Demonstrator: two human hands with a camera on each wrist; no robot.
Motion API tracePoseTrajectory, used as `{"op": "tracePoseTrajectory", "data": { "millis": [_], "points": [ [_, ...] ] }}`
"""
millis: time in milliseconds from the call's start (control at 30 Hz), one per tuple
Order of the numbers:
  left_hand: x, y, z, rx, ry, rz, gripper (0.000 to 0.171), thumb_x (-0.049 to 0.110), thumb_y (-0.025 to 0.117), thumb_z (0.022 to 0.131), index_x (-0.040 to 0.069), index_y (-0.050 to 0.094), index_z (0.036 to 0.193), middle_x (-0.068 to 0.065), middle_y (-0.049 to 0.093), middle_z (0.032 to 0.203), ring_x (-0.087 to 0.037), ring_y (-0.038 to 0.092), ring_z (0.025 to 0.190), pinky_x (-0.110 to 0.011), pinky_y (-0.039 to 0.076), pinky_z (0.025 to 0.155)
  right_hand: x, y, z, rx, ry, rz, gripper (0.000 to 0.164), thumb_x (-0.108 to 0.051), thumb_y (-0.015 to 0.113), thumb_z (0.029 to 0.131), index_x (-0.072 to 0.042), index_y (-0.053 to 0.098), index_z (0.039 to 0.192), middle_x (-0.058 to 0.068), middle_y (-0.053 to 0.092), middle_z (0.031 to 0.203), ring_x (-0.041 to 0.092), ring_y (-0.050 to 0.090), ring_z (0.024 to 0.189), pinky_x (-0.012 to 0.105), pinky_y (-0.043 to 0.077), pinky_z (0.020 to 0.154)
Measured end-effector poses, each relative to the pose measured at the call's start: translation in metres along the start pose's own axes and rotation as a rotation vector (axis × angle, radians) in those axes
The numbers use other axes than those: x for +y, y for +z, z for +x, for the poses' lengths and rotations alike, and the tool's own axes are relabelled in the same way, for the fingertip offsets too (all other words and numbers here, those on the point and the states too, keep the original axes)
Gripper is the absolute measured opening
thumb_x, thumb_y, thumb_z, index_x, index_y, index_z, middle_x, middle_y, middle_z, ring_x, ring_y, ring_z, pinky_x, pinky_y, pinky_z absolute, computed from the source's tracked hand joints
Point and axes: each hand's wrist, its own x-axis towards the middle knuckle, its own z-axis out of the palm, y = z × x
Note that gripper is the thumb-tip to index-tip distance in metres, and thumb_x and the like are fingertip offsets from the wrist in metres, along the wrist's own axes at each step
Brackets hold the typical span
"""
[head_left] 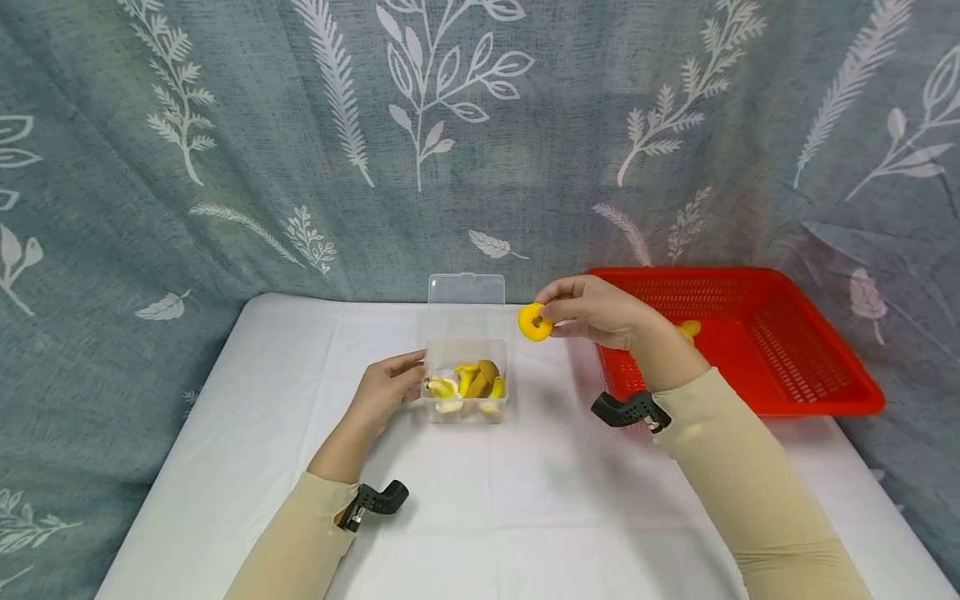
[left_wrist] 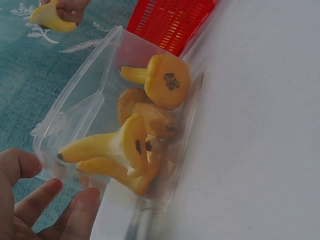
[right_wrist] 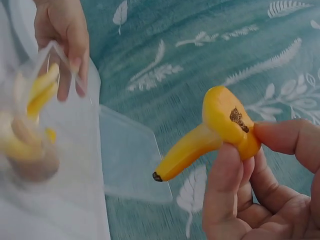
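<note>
**Yellow mushroom held up beside the clear box**

The right hand pinches the yellow mushroom by its cap, well apart from the left hand, whose loose fingers touch the clear box's side. From the head view I can't see the held stem; the right-wrist view shows it whole, dark-tipped. The left-wrist view brings out dark patches on the boxed mushrooms; only the head view shows yellow pieces in the red basket.
</note>
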Motion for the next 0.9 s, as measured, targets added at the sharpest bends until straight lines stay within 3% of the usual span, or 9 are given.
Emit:
{"op": "tracePoseTrajectory", "data": {
  "millis": [267,467,633,900],
  "points": [
    [0.0,0.0,0.001,0.002,0.006,0.001,0.041,0.02,0.061,0.088,0.012,0.056,0.128,-0.006,0.056,0.124,-0.021,0.056,0.108,-0.03,0.055,0.079,-0.002,-0.038,-0.017,0.09,0.016,0.025,0.021,-0.012,0.068,0.084,-0.001,0.059,0.099,0.014,0.053,0.114,0.028,0.059,0.096,0.039,0.052,0.087],
    [-0.001,0.0,0.002,0.009,-0.001,0.002,0.04,0.021,0.061,0.088,0.014,0.057,0.127,-0.005,0.056,0.124,-0.021,0.056,0.109,-0.029,0.055,0.078,0.0,-0.068,-0.033,0.121,0.034,0.024,0.016,-0.015,0.066,0.086,-0.006,0.061,0.098,0.008,0.061,0.102,0.022,0.061,0.084,0.036,0.053,0.084],
    [-0.001,0.0,0.002,0.009,-0.002,0.006,0.04,0.02,0.061,0.089,0.014,0.057,0.127,-0.007,0.056,0.122,-0.021,0.055,0.109,-0.03,0.055,0.078,0.013,-0.101,-0.042,0.134,0.059,0.046,0.009,-0.014,0.061,0.089,-0.008,0.064,0.095,0.004,0.062,0.093,0.017,0.058,0.074,0.032,0.055,0.079],
    [-0.003,-0.001,0.002,0.007,0.004,0.001,0.04,0.021,0.062,0.088,0.014,0.057,0.127,-0.005,0.057,0.121,-0.021,0.055,0.11,-0.03,0.055,0.079,0.04,-0.144,-0.046,0.088,0.133,0.074,0.014,-0.011,0.053,0.094,-0.007,0.066,0.096,0.003,0.063,0.094,0.015,0.059,0.076,0.029,0.055,0.077]
  ]
}}
